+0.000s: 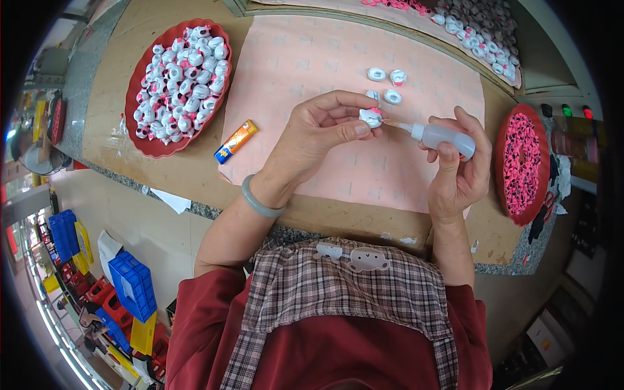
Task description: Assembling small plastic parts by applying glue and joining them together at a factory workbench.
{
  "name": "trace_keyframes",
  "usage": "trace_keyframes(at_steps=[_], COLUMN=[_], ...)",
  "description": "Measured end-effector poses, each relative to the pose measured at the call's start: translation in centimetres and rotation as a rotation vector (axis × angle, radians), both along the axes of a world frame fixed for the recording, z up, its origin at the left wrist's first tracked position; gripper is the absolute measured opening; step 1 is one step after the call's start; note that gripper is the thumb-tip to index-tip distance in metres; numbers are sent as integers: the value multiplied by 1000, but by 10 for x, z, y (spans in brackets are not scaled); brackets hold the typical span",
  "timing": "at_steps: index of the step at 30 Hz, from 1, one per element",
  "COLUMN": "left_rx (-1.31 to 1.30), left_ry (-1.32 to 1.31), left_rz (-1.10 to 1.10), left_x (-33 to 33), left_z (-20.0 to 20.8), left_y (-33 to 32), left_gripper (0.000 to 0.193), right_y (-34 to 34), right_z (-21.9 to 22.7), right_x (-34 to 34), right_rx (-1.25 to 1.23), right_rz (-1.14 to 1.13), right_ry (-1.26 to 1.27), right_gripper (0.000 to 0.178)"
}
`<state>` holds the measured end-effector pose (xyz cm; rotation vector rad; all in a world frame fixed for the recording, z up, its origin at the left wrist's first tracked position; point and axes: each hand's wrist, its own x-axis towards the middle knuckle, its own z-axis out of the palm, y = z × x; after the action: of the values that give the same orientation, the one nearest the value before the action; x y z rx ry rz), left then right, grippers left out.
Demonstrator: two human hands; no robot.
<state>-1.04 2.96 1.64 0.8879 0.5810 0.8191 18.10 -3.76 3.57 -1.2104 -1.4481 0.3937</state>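
Note:
Between its thumb and fingers, my left hand (325,127) pinches a small white figurine head (370,117) with a bit of pink on top. My right hand (458,166) grips a translucent squeeze bottle (445,141), tilted so its thin nozzle points left and meets or nearly meets the figurine head. Just beyond my left fingers, several more white pieces (392,97) lie on the pink sheet (312,65). One of them is partly hidden by my fingertips.
A red scalloped tray (224,97) heaped with white-and-pink pieces stands left. An orange-and-blue tube or pack (236,142) lies beside it. At right, another red tray (502,162) holds small pink-and-black parts. A framed shelf (403,19) with more pieces borders the far side.

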Motion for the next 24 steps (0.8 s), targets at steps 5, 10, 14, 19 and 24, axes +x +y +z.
trace_keyframes(at_steps=[5,10,14,19,24], left_rx=[14,15,21,44,18], left_ry=[11,15,16,39,49], left_rz=[7,16,24,40,50], left_x=[-1,-1,0,0,1], left_z=[1,0,-2,-2,1], left_y=[0,1,2,2,2], left_gripper=[30,31,31,29,28], right_y=[1,1,0,1,0], right_z=[0,1,0,-1,0], right_x=[2,2,4,4,4], right_rx=[14,17,7,22,10], right_rz=[-5,0,-11,-6,-3], right_ry=[7,-9,-38,-32,-44], right_gripper=[35,34,34,33,33])
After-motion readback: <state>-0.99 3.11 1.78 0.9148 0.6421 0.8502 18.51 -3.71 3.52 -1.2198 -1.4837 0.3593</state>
